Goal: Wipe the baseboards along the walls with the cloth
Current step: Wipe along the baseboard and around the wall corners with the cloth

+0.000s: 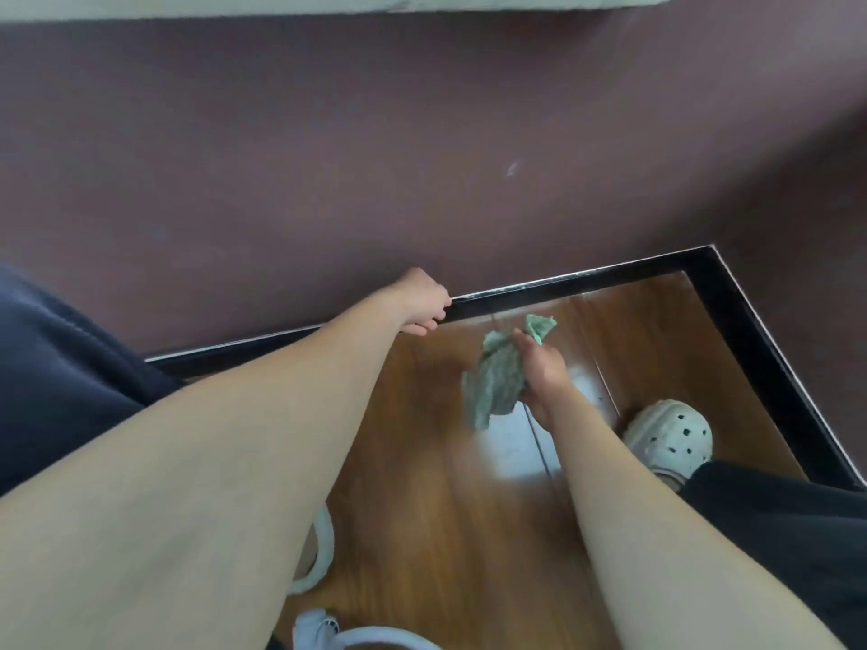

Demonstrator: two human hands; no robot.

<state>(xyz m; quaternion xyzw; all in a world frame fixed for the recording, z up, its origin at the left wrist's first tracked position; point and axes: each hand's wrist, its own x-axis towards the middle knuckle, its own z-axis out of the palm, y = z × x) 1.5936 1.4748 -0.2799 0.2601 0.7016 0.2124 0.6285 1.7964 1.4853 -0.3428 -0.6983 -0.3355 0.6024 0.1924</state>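
Observation:
A black baseboard (586, 286) runs along the foot of the mauve wall and turns a corner at the upper right, continuing down the right side (769, 368). Pale dust lines its top edge. My left hand (424, 302) rests against the wall with its fingers curled over the baseboard's top edge. My right hand (544, 372) hovers above the wooden floor, just in front of the baseboard, gripping a crumpled green cloth (495, 377). The cloth hangs loose and does not touch the baseboard.
The mauve wall (375, 157) fills the upper view, with a pale ledge (328, 0) at the top. My foot in a white perforated clog (671, 436) stands on the glossy wooden floor (445, 509) near the corner. A second white shoe (319, 551) shows below my left arm.

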